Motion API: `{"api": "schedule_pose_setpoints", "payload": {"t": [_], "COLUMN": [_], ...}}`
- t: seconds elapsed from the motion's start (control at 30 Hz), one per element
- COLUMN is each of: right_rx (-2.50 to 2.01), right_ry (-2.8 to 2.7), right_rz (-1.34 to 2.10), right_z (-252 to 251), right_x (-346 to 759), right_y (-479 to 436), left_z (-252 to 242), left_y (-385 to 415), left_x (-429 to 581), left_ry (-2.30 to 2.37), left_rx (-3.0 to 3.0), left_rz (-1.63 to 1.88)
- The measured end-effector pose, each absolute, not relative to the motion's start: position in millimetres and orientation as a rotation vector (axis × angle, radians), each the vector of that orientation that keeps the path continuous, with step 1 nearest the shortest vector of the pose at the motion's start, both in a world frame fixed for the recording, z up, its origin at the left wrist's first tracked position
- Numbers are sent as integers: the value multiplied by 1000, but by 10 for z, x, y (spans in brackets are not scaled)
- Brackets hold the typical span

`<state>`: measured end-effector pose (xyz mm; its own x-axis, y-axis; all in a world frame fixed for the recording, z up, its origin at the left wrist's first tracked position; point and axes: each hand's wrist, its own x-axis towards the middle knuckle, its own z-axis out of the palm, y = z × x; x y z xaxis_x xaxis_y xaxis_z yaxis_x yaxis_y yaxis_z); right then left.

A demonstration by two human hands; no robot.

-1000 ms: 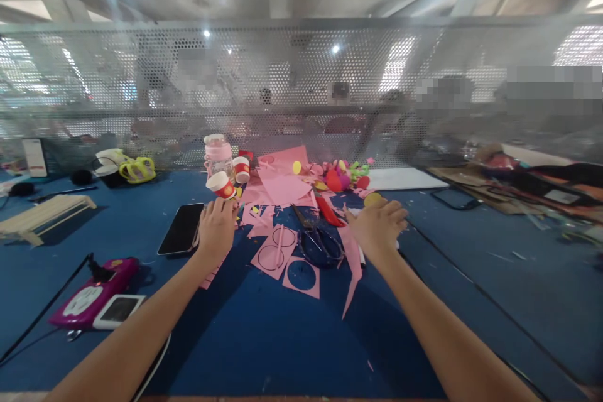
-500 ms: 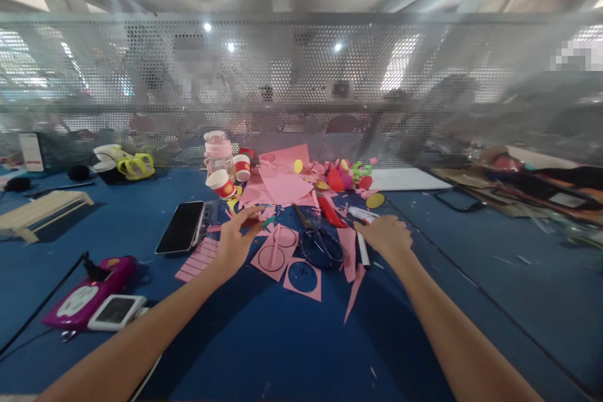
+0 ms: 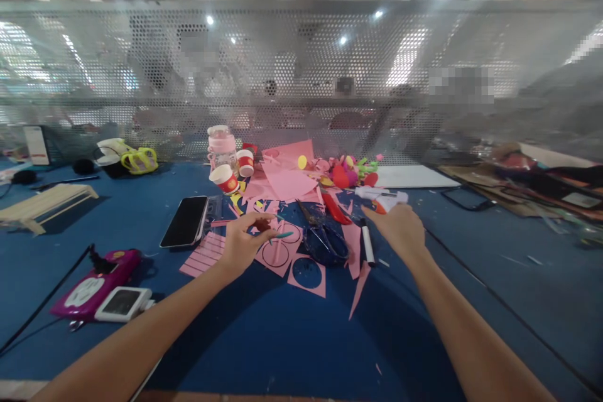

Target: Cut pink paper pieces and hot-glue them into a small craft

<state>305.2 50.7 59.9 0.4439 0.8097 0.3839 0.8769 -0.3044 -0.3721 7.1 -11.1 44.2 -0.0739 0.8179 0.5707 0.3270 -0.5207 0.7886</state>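
While your blue worktop (image 3: 264, 339) carries the whole spread, take the scissors (image 3: 315, 225) as your landmark. Beyond them lie loosely layered pink sheets (image 3: 289, 187). To their right, your right hand (image 3: 400, 229) is wrapped around a white-and-orange tool (image 3: 393, 196), which looks like a glue gun. To their left, your left hand (image 3: 242, 242) pinches, thumb against fingers. Farther left of the scissors lies the lined pink card (image 3: 206, 255); whether its strips are cut, I cannot tell. Just left of the scissors, the two-circle card (image 3: 277, 255) has its outlines drawn but uncut, whereas the holed card (image 3: 319, 289), on your side of the scissors, has its circle already out. So the cutting looks partly done, with those two outlines left. Right of the scissors rests a marker (image 3: 368, 245). Smallest is the teal piece (image 3: 283, 235) in your left-hand pinch, left of the scissors, too small to identify.
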Motion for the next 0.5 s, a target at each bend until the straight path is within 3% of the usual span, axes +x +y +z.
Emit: {"api": "schedule_pose_setpoints", "payload": {"t": [0.27, 0.5], "right_rx": [-1780, -1471], "right_ry": [-1495, -1608], "right_rz": [-279, -371], "right_z": [657, 547], "right_x": [2494, 2187], "right_y": [318, 111], "left_z": [430, 432], "left_y": [-80, -20], "left_x": [71, 106], "left_ry": [1255, 977], "left_rx": [1643, 1367], "left_rz": [1567, 1494]}}
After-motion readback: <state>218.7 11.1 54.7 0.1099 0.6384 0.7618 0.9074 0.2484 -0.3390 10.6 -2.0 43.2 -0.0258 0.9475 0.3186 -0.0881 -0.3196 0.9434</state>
